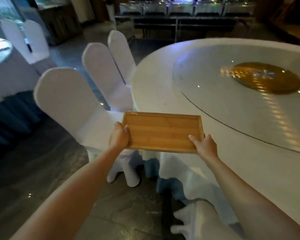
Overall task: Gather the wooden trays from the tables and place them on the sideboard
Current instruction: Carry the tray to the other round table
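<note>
My left hand (119, 135) and right hand (204, 146) grip the tray (161, 132) by its short ends: flat rectangular bamboo, raised rim, probably clear of the round white-clothed table (156, 87). Background blurred.

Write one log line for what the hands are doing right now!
left hand: grip on wooden tray left end | right hand: grip on right end | tray: empty, level, at round table edge

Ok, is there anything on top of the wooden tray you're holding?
Nothing lies on the wooden tray; its inner surface is bare. The left hand and right hand grip its short ends, thumbs on the surface. Its underside is hidden.
</note>
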Motion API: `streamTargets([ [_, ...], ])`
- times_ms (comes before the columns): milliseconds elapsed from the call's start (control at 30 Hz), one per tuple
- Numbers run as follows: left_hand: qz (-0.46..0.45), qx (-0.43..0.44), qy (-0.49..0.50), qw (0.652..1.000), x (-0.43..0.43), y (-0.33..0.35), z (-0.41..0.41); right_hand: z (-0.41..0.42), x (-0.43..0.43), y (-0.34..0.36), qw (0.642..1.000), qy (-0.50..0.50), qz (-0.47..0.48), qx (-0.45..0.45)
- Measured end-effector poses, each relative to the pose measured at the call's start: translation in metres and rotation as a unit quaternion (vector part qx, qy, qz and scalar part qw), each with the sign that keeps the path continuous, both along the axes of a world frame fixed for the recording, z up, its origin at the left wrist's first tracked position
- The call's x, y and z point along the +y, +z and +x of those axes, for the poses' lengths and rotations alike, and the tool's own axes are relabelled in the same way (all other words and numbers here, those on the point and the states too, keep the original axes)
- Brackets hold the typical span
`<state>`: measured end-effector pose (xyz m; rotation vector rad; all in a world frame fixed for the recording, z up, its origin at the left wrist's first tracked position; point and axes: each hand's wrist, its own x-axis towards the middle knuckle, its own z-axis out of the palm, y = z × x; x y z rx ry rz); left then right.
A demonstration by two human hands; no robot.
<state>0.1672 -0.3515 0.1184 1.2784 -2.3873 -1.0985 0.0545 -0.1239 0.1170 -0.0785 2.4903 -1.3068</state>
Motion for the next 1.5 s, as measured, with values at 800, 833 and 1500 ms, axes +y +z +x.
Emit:
streamTargets([
  [800,-0.030,0.049,0.277,0.959,-0.493,0.033,0.267,0.153,-0.575,0.040,0.933,0.334,-0.066,0.118],
  [833,-0.029,0.049,0.285,0.957,-0.512,0.029,0.265,0.150,-0.597,0.037,0.931,0.339,-0.069,0.119],
  [1500,-0.071,0.051,0.319,0.944,-1.002,0.070,0.142,0.017,-1.099,0.046,0.923,0.339,-0.137,0.121],
])
